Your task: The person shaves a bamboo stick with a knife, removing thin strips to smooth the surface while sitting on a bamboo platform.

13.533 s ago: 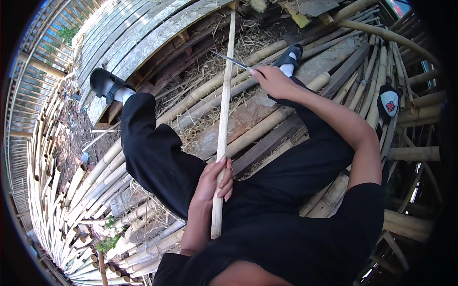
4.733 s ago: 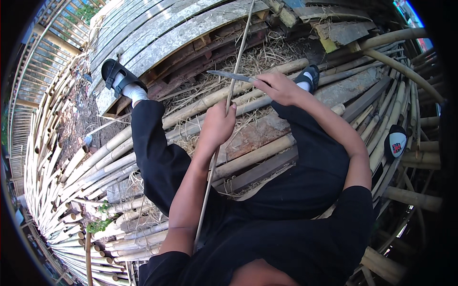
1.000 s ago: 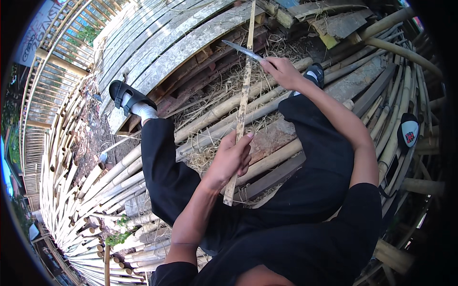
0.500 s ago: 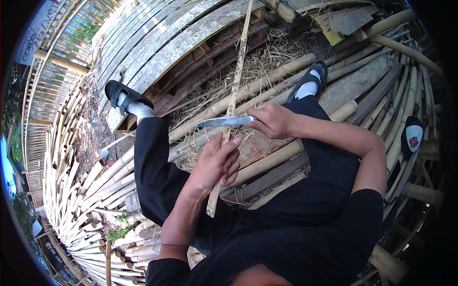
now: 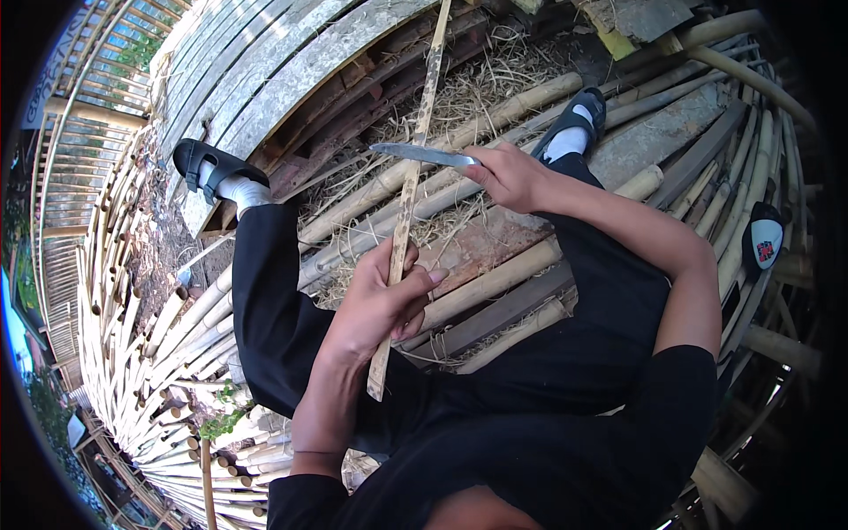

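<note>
Bamboo strip point(image 5: 410, 190), in the head view, slants between the trousered legs point(image 5: 269, 309), the left hand point(image 5: 375, 305) grasping its lower part and the right hand's point(image 5: 511, 177) grip clenched on a knife point(image 5: 446, 158) crossing it, apparently for shaving, the next stroke calling for steady bracing.
</note>
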Demonstrator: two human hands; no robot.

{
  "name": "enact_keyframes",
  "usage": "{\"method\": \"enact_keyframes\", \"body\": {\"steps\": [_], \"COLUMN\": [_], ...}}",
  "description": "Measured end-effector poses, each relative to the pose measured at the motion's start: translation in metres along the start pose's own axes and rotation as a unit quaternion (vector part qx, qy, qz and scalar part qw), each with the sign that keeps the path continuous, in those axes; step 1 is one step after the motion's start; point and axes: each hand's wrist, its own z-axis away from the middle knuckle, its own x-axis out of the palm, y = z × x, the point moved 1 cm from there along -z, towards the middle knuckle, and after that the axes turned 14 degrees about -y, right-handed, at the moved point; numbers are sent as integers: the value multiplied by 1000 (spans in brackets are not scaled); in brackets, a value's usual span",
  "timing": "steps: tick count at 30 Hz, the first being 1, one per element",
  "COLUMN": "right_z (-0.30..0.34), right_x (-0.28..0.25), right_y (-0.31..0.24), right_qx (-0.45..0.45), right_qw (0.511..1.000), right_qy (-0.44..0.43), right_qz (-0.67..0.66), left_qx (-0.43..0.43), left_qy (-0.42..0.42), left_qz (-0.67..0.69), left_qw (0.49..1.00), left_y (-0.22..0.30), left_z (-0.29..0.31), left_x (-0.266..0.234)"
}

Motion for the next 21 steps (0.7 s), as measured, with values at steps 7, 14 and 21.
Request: {"method": "enact_keyframes", "body": {"steps": [7, 14, 21], "right_z": [-2, -1, -20], "right_x": [-18, 16, 5], "right_y": [25, -11, 11], "right_qx": [131, -73, -86], "right_qw": [982, 994, 994], "right_qy": [100, -56, -35], "right_qz": [-92, -66, 64], "left_qx": [-7, -13, -7], "left_qy": [-22, -16, -12], "left_qz": [23, 48, 66], "left_qw": [999, 999, 998], "left_y": [1, 5, 5], "left_z": [-2, 1, 4], "left_x": [5, 6, 2]}}
